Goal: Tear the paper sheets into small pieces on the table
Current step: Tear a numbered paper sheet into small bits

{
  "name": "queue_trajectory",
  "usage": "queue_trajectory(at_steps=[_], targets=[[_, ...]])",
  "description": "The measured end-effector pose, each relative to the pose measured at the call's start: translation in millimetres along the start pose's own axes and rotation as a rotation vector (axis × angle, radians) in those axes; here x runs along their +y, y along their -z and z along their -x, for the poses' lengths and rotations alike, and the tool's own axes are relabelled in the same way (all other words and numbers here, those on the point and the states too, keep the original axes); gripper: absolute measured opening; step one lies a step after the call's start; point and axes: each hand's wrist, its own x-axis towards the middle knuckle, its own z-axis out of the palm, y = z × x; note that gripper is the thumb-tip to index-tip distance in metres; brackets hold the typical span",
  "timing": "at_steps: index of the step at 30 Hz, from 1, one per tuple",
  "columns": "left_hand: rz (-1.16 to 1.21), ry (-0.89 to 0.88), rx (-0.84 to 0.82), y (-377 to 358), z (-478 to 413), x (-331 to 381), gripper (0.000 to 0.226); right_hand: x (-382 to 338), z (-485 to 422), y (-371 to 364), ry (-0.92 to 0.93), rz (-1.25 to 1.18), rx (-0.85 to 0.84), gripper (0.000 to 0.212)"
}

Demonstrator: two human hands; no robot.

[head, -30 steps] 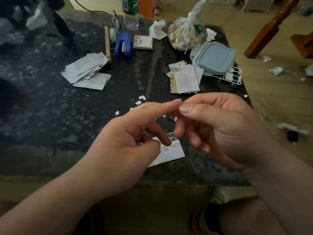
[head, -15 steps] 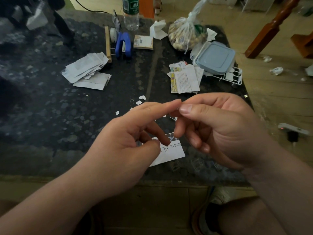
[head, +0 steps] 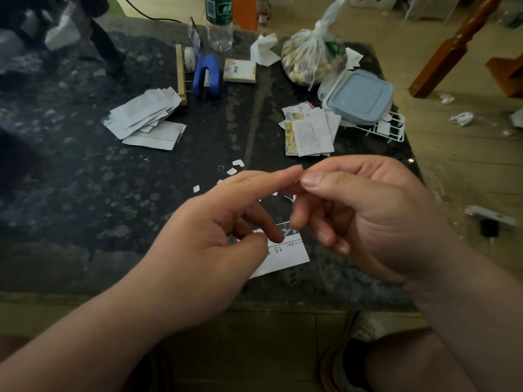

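Note:
My left hand (head: pixel 209 236) and my right hand (head: pixel 368 210) hover together over the near part of the dark table (head: pixel 85 193). My left thumb and middle finger pinch a white printed paper piece (head: pixel 285 254) marked "15". My left index finger stretches out and meets the tip of my right thumb. My right thumb and index finger pinch a tiny paper scrap (head: pixel 297 180), which barely shows. Several small torn bits (head: pixel 236 166) lie on the table just beyond my hands. A pile of white sheets (head: pixel 144 117) lies at the left and a printed stack (head: pixel 310 131) at the right.
At the back stand a blue stapler (head: pixel 206 76), a tape roll on a wooden strip (head: pixel 181 72), a notepad (head: pixel 239 70), a water bottle (head: pixel 219 21), a bag of nuts (head: pixel 311 60) and a lidded blue box (head: pixel 359 97) on a white wire rack (head: pixel 387 130).

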Motion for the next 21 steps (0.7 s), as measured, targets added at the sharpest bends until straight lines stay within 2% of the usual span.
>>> queue_trajectory(at_steps=[21], targets=[[0.019, -0.019, 0.011, -1.5, -0.1, -1.7, 0.082, 0.9, -2.1, -0.7, -0.018, -0.016, -0.006, 0.021]])
